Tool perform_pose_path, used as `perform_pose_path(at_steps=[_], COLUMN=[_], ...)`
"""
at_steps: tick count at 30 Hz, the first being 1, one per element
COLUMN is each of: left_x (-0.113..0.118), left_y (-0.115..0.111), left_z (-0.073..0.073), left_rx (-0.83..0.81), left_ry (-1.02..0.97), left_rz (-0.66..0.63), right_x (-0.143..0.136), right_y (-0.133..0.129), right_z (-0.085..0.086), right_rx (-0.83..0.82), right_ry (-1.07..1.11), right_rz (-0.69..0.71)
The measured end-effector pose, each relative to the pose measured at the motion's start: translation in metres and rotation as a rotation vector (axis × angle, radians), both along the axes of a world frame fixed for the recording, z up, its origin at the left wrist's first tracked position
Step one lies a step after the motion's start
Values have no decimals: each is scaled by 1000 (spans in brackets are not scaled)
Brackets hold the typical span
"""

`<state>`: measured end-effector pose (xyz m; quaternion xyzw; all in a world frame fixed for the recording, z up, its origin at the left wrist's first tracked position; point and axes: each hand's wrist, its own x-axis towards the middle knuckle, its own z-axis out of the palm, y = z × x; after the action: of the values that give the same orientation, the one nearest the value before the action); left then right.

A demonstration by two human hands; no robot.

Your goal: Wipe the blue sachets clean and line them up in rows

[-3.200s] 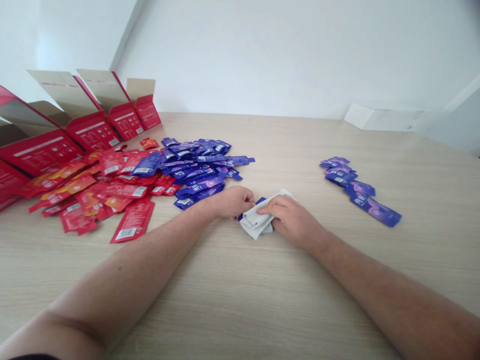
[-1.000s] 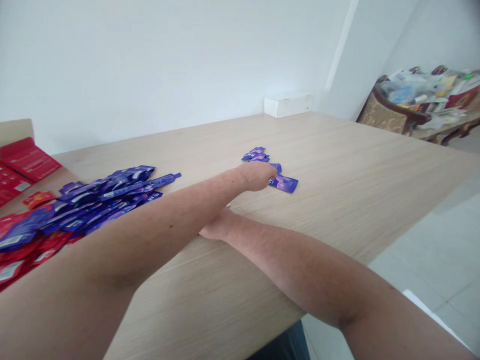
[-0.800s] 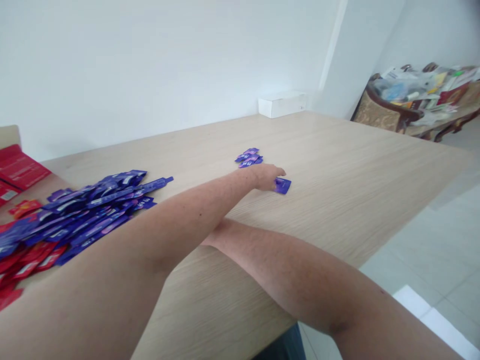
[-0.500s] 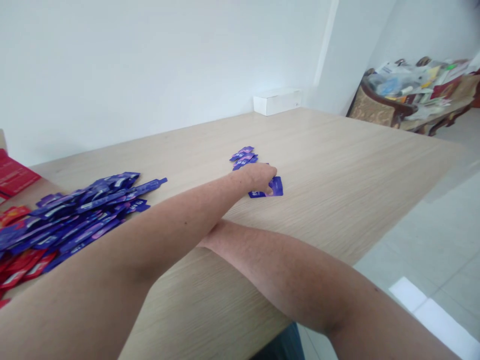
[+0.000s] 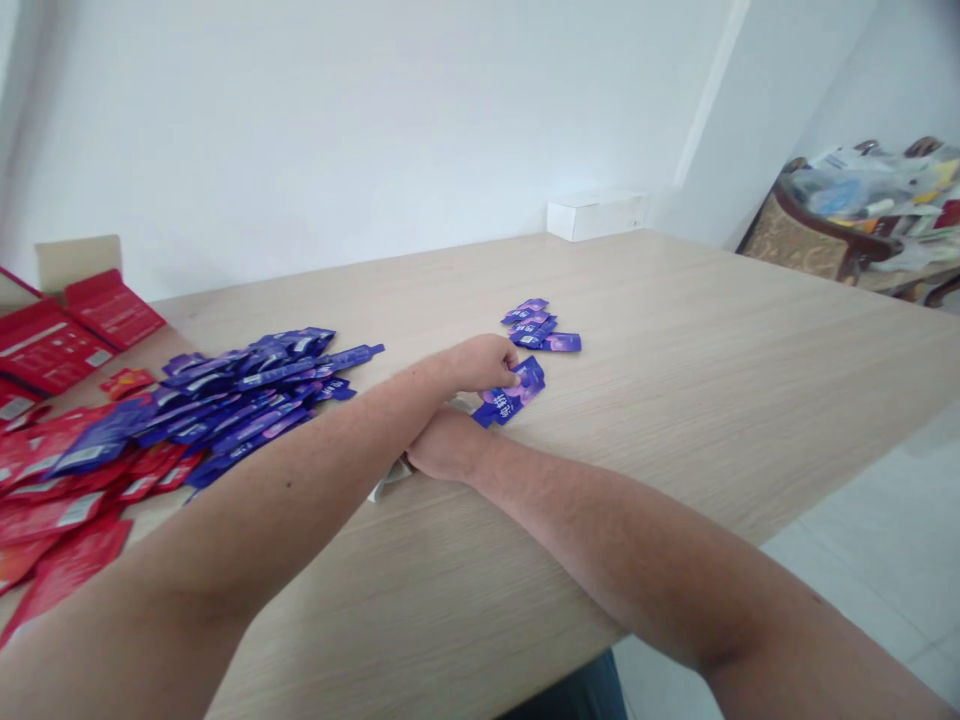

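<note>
My left hand (image 5: 486, 365) crosses over my right forearm's end and pinches a purple sachet (image 5: 527, 383) by its side, above the table. Just below and left of it, my right hand (image 5: 448, 443) has its fingers mostly hidden under my left forearm. Something pale and whitish (image 5: 391, 480) pokes out beside the right hand, partly covered by the arm. Beyond my left hand a small stack of purple sachets (image 5: 531, 325) lies fanned on the table. A large heap of purple sachets (image 5: 255, 385) spreads to the left of my left forearm.
Red sachets (image 5: 67, 510) lie at the left, in front of an open red box (image 5: 82, 325). A white box (image 5: 598, 215) stands by the wall at the table's (image 5: 675, 330) far edge. At the far right, a chair (image 5: 802, 235) stands near piled bags.
The view has swung left. My left hand has drawn back from the small stack with a purple sachet, and another sachet now shows at the stack's right. My right hand has come into view.
</note>
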<state>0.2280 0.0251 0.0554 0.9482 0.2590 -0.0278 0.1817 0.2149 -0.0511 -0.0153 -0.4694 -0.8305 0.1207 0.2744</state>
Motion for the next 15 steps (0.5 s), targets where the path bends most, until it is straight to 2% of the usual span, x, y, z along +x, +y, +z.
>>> perform_pose_path(at_steps=[4, 7, 10, 13, 15], left_x=[-41, -77, -118, -158, -179], left_y=[23, 35, 35, 26, 18], left_z=[10, 19, 26, 23, 13], left_rx=[-181, -308, -416, -551, -660], left_ry=[-282, -598, -811, -835, -759], left_rz=[281, 385, 460, 526, 524], right_x=[1, 4, 10, 22, 34], right_y=[1, 4, 8, 14, 18], right_z=[-4, -8, -10, -10, -9], right_rx=[114, 182, 192, 160, 115], right_ry=[-174, -258, -274, -267, -230], right_rz=[81, 101, 93, 0, -104])
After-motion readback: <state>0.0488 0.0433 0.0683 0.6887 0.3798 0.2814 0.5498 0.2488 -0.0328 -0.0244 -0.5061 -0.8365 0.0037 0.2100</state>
